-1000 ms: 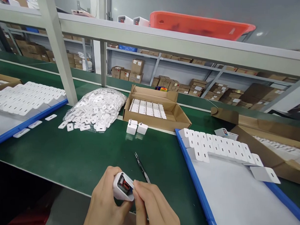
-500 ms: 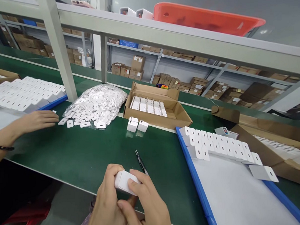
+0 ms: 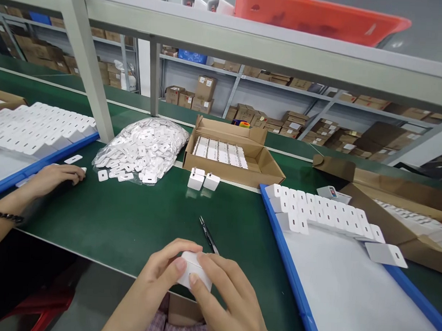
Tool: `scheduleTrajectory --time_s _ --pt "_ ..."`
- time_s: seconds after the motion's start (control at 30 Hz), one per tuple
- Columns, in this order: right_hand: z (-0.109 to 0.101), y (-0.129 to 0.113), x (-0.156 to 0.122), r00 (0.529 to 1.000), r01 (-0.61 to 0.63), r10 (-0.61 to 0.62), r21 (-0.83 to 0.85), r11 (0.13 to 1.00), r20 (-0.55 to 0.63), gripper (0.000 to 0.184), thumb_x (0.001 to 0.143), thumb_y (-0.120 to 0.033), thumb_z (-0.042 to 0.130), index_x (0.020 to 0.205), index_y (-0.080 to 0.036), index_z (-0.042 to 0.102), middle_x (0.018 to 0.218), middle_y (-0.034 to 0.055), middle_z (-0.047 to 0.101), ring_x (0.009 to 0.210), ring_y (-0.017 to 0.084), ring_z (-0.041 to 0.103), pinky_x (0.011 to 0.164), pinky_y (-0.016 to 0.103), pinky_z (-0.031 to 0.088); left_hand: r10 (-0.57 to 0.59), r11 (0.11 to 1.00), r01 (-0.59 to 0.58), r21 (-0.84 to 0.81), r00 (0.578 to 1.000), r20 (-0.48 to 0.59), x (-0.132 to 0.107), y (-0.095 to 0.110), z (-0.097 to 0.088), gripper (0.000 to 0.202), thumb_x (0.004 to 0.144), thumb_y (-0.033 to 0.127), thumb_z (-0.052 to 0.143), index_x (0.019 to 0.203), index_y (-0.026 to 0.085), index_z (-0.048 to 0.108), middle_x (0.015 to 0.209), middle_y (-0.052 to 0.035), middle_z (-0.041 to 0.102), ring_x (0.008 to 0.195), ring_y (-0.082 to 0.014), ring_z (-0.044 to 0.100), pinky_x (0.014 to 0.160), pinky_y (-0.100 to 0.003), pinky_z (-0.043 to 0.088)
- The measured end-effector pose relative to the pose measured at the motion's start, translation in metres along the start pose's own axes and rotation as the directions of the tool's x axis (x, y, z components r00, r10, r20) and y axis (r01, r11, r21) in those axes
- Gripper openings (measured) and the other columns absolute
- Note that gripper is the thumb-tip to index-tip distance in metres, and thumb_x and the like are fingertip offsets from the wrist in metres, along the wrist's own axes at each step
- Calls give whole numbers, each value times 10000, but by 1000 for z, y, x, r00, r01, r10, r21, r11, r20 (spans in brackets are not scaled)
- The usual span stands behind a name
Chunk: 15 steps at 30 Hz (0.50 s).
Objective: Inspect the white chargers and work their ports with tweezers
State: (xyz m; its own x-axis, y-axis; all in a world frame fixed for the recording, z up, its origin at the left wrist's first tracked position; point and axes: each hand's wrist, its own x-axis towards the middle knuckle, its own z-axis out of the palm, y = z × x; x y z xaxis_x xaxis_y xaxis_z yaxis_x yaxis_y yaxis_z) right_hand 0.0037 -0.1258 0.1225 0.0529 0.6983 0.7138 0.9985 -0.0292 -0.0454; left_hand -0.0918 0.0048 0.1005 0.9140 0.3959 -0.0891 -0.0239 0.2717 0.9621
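Both my hands hold one small white charger block (image 3: 193, 271) at the near edge of the green belt (image 3: 130, 220). My left hand (image 3: 157, 280) wraps it from the left with the thumb on top. My right hand (image 3: 226, 292) pinches its right end with fingers pressed on the casing. Black tweezers (image 3: 208, 233) lie on the belt just beyond my fingers. Two white charger blocks (image 3: 203, 180) stand farther out, in front of an open cardboard box (image 3: 236, 161) filled with rows of white parts.
A clear bag of white plastic covers (image 3: 141, 147) lies at centre left. Blue-rimmed trays with rows of white blocks sit at right (image 3: 314, 213) and left (image 3: 35, 133). A co-worker's hand (image 3: 55, 178) rests on the belt at left, touching loose covers. More cardboard boxes (image 3: 405, 207) stand far right.
The open end of the block with its red and black insides showed a second ago; it is now covered and my fingers press on the closed casing. A co-worker's hand came in at left.
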Motion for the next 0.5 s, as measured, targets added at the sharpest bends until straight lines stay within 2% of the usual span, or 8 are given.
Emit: scheduleTrajectory --time_s 0.07,0.13,0.17,0.23,0.27,0.3,0.37,0.5 --pt "4 1 -1 994 -104 109 136 985 -30 107 901 -169 532 966 -206 609 949 102 696 907 214 639 720 357 564 46 999 -46 -6 998 -31 3 -2 3 375 847 506 530 1028 209 671 1106 -76 649 962 -243 617 781 -285 511" --pt "8 2 -4 937 -325 348 309 894 -24 173 922 -349 521 1005 -224 607 997 95 680 906 212 641 725 345 566 94 996 -94 7 991 -95 3 -3 7 357 845 496 540 994 198 668 1102 -82 649 968 -246 620 749 -271 522" --pt "9 1 -6 874 -451 486 386 805 6 247 923 -420 499 1036 -227 604 1013 92 673 898 208 647 714 325 569 103 995 -102 10 987 -126 3 -3 9 350 844 494 543 988 197 658 1125 -87 639 971 -244 622 741 -266 526" --pt "13 0 -8 710 -640 695 512 573 111 321 918 -475 479 1072 -220 599 988 82 674 850 193 665 659 263 569 113 994 -113 7 981 -160 1 -3 14 350 836 499 553 993 195 624 1192 -102 606 969 -240 628 740 -266 532" --pt "14 -2 -8 644 -685 745 565 460 175 319 917 -470 481 1069 -215 597 956 72 679 814 183 671 633 237 565 116 993 -118 -1 980 -162 0 -3 15 354 833 503 555 1002 195 602 1214 -110 592 968 -238 630 744 -268 534" --pt "15 -3 -8 603 -702 763 610 368 232 309 912 -462 491 1053 -209 597 923 63 683 783 175 672 619 221 560 116 993 -120 -11 980 -162 -1 -3 17 355 831 503 558 1011 198 578 1228 -116 584 972 -236 632 749 -268 533" --pt "17 -6 -6 581 -702 757 654 280 299 299 901 -457 506 1024 -201 600 893 55 681 748 162 663 615 207 552 120 992 -126 -29 979 -166 -1 -3 19 345 836 499 559 1020 207 535 1246 -116 572 994 -229 627 761 -264 530" --pt "18 -6 0 611 -715 735 604 353 294 260 911 -412 491 959 -200 633 906 54 663 714 138 622 613 194 532 91 994 -101 -51 983 -162 5 -7 15 308 855 490 549 999 221 510 1232 -90 578 969 -199 629 765 -261 527"
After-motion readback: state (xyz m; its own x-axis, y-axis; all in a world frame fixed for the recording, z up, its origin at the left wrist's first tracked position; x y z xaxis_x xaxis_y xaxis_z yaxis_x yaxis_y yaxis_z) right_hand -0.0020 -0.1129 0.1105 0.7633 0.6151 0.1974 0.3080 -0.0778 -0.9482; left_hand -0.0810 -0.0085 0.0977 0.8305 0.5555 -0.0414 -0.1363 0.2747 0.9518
